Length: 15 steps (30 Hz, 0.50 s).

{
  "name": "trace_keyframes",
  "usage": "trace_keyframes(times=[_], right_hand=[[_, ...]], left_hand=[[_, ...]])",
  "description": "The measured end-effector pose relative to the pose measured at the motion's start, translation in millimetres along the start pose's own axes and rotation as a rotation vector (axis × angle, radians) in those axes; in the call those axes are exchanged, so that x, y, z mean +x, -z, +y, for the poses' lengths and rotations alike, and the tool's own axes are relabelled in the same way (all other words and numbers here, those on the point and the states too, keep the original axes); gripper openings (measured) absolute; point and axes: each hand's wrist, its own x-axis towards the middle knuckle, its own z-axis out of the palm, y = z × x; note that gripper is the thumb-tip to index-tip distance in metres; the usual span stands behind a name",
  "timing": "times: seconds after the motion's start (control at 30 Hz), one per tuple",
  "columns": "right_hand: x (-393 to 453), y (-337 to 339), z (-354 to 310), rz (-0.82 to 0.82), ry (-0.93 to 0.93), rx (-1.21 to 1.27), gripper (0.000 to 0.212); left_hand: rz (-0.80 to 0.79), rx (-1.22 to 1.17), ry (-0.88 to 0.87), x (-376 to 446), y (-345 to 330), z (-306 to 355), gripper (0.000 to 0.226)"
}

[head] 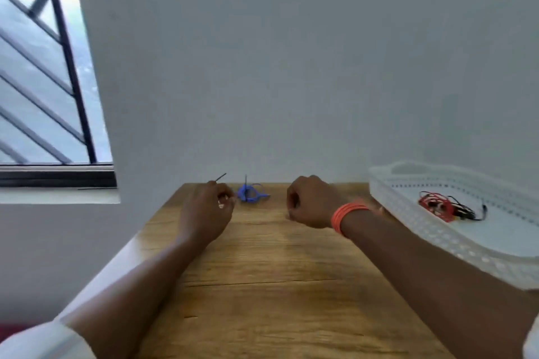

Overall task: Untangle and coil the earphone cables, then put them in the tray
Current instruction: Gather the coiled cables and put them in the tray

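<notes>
A blue earphone cable (250,195) lies bundled on the wooden table (262,271) near the wall, between my two hands. My left hand (208,210) sits just left of it with curled fingers and pinches a thin dark wire (220,177) that pokes up and to the right. My right hand (309,202), with orange bands on the wrist, rests on the table right of the blue bundle as a curled fist, and I see nothing in it. The white perforated tray (437,245) at the right holds a red cable bundle (434,203) and a black cable (466,210).
A grey wall rises directly behind the table's far edge. A barred window (43,81) with a sill is at the left. The tray overhangs the table's right side. Bare wood stretches between my forearms toward me.
</notes>
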Motion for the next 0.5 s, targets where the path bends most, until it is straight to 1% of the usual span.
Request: trace_keyframes(times=[0.1,0.17,0.2,0.27,0.33,0.43,0.5], right_hand=[[25,-33,-26,0.011,-0.029,0.161,0.013],[44,-52,-38,0.058,-0.079,0.264,0.018],[53,-62,-44,0.083,-0.105,0.300,0.022],[69,-75,-50,0.148,-0.167,0.351,0.031],[84,-87,-54,0.185,-0.206,0.394,0.032],[101,-99,-56,0.188,-0.222,0.484,0.023],[107,-103,-57,0.196,-0.215,0.513,0.014]], left_hand=[[0.113,-0.017,0.094,7,6,-36,0.009],[0.184,-0.082,0.172,17,7,-48,0.015],[0.183,-0.092,0.198,21,6,-55,0.021],[0.089,-0.085,0.236,26,1,-62,0.036],[-0.016,-0.057,0.278,29,-3,-69,0.047],[-0.091,-0.014,0.233,30,-10,-71,0.047],[-0.100,0.003,0.206,30,-10,-69,0.038]])
